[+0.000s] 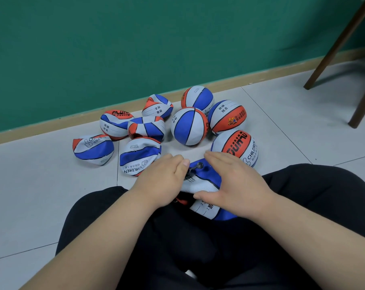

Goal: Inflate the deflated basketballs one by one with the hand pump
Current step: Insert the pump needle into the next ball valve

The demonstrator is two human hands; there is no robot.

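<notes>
1. head view looks down on a person sitting on the tiled floor (pixel 41 185) in black trousers, with one limp basketball (pixel 202 184) across the lap between the two hands.
2. the left grip (pixel 162 176) is curled, thumb forward, and looks to be pinching the dark pump nozzle (pixel 196 166) that sticks up from the ball's blue panel. i'd guess it is held close to the tip so the needle stays straight in the valve.
3. the right grip (pixel 238 181) is released, fingers straight and thumb spread. it lies flat over the right side of the same ball, probably to stop the soft skin from sliding while the nozzle is seated.
4. a bit of red (pixel 182 201) shows under the left wrist. it may be the pump body, but too little of it shows to be sure.
5. four round, firm balls (pixel 189 126) cluster on the floor to the right, one of them just beside the right grip. five crumpled ones (pixel 139 158) lie to the left, the nearest just beyond the left grip. sorting them in two groups likely keeps done apart from not done.
6. by that count the job seems a little under half finished, and the lap ball is the one in hand.
7. the piles sit near a green wall (pixel 93 49), and brown chair legs (pixel 332 51) stand well apart on the right.
8. next comes pumping, i'd think, and a tilted needle could slip out or bend.
</notes>
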